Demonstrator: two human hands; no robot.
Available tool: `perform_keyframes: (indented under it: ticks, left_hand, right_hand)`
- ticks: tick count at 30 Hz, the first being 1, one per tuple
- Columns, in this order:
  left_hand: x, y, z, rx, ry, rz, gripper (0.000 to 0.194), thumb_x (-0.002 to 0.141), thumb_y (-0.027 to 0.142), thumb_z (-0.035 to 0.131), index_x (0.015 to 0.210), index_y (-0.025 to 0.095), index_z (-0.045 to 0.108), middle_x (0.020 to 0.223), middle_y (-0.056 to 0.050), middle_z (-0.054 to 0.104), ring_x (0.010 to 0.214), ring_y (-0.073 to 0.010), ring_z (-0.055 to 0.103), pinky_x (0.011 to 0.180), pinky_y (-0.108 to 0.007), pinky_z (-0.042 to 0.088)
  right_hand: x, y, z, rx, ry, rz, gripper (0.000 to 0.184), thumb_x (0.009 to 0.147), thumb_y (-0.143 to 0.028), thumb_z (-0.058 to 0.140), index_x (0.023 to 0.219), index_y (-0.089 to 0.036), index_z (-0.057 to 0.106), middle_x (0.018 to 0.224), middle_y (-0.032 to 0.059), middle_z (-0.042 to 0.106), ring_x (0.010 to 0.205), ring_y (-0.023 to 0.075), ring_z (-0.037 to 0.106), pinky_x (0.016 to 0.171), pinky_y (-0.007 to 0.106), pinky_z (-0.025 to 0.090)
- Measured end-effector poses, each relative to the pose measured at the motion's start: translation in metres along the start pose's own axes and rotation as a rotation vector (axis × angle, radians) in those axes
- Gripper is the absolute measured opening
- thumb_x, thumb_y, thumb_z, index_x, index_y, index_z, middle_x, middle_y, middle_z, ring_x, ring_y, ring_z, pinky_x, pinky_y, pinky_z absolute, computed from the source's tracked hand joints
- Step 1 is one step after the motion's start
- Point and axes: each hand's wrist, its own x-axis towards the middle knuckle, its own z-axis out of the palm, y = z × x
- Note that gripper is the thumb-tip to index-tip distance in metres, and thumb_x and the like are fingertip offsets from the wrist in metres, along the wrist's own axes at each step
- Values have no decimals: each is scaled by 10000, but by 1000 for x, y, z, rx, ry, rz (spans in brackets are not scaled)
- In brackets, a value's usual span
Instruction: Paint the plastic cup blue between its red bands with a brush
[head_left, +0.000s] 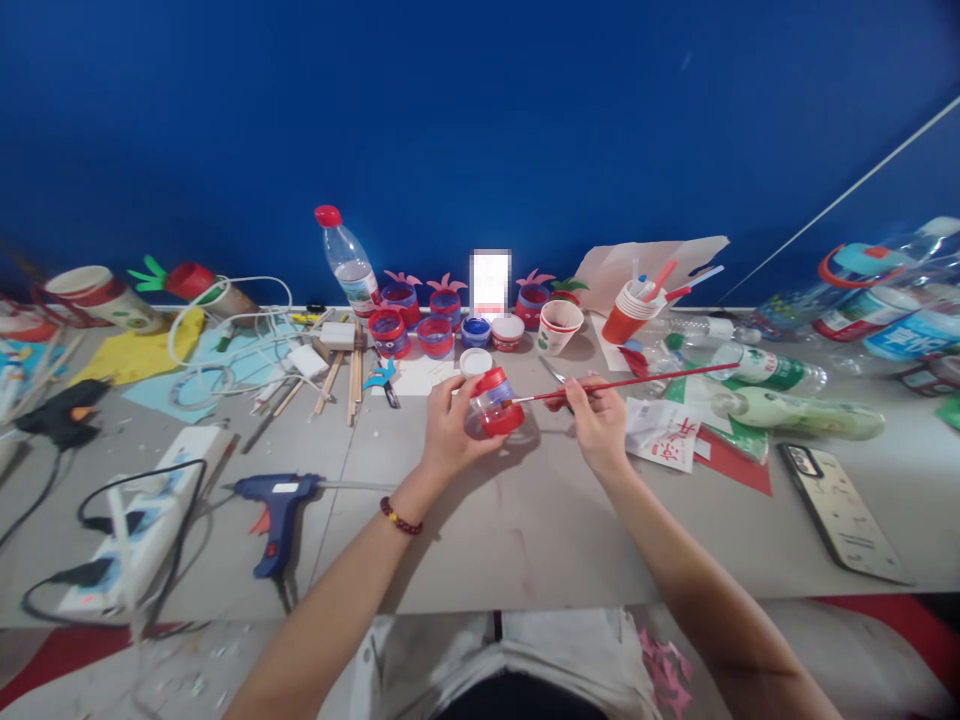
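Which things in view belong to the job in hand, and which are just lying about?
Belonging, by the look of it:
red-and-clear container in the left hand
brush in the right hand
probably the blue pot

Apparently lying about:
phone
blue glue gun
power strip

A: What bounds the scene at the rear?
B: A deep-blue wall (480, 120), crossed at right by a thin, pale diagonal line (840, 200).
A: And the furniture?
B: A grey table (465, 565), set along the wall; a narrow seam (322, 540) divides its top left of centre.
A: Below its front edge?
B: Pale floor (169, 690), littered with small scraps, with red areas (45, 665) at both sides.
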Motion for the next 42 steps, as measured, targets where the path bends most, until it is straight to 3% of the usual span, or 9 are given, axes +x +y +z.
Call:
perform_keyframes:
  ticks: [5, 11, 17, 21, 30, 38, 42]
  left_hand:
    - [2, 0, -1, -6, -5, 24, 785, 671, 443, 810, 1336, 222, 457, 1223, -116, 494, 1157, -293, 524, 1013, -454, 466]
    - [4, -1, -1, -100, -28, -54, 798, 620, 339, 824, 1304, 215, 432, 1242, -111, 490, 1188, -287, 517, 1028, -456, 470]
    - [6, 1, -2, -147, -51, -102, 770, 597, 243, 784, 1274, 219, 418, 1244, -104, 482, 1203, -280, 515, 1045, -456, 466]
    - [5, 2, -2, -146, -67, -82, 769, 591, 229, 783, 1269, 220, 419, 1247, -107, 484, 1205, -291, 518, 1044, -466, 468]
    - [3, -1, -1, -156, -67, -30, 802, 598, 285, 814, 1291, 217, 417, 1243, -107, 482, 1185, -289, 525, 1014, -465, 489]
    - [4, -1, -2, -128, -58, -22, 806, 601, 293, 819, 1294, 206, 418, 1238, -116, 481, 1179, -289, 529, 1010, -456, 492]
    - [3, -1, -2, -108, -63, -39, 816, 592, 275, 814, 1302, 216, 416, 1248, -112, 478, 1193, -294, 524, 1021, -462, 487]
  right_hand:
    - [9, 10, -5, 59, 51, 35, 334, 779, -515, 724, 731, -211, 597, 560, -9, 704, 508, 158, 680, 565, 278, 548]
    - [16, 11, -9, 148, 115, 39, 349, 748, -519, 751, 707, -214, 588, 541, -26, 680, 477, 144, 647, 539, 279, 539]
    - [16, 14, -8, 331, 57, 162, 372, 689, -497, 808, 719, -213, 569, 545, -40, 663, 477, 149, 645, 506, 278, 532]
    - [13, 13, -4, 313, 22, 199, 397, 674, -520, 811, 721, -213, 563, 547, -39, 661, 481, 155, 654, 516, 285, 544]
    - [18, 12, -8, 180, 46, 142, 398, 714, -567, 753, 720, -219, 562, 536, -29, 667, 478, 158, 656, 539, 294, 542]
    - [22, 13, -12, 264, 94, 161, 386, 697, -532, 775, 709, -221, 547, 529, -41, 656, 459, 150, 635, 513, 291, 531]
    - [20, 15, -10, 322, 37, 207, 377, 694, -505, 792, 711, -215, 553, 523, -43, 649, 455, 148, 633, 501, 283, 524]
